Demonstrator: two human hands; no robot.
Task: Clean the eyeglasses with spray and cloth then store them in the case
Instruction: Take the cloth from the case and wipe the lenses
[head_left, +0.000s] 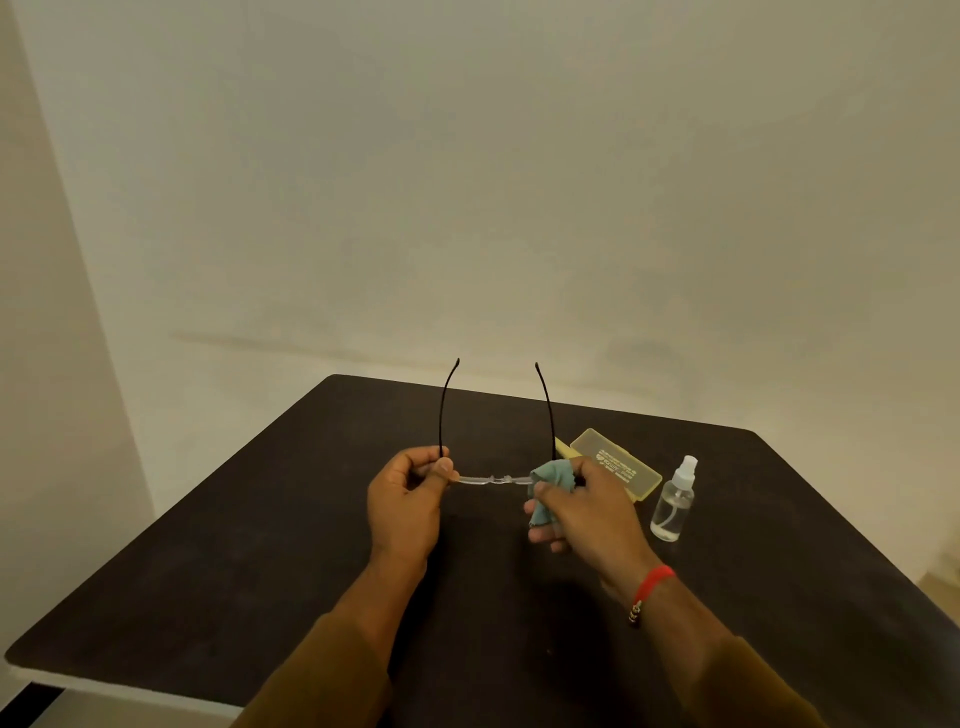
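The eyeglasses (493, 479) have a clear front and thin black arms that point away from me, unfolded. They hang above the dark table (260, 545). My left hand (408, 501) pinches the left end of the frame. My right hand (576, 506) holds a teal cloth (553, 480) wrapped over the right lens. A yellow translucent case (618, 465) lies closed on the table just behind my right hand. To its right stands a small clear spray bottle (674, 501) with a white nozzle.
The table stands against a plain pale wall (467, 182). Its left front edge (130, 686) and right edge are in view. A red thread band (652, 584) circles my right wrist.
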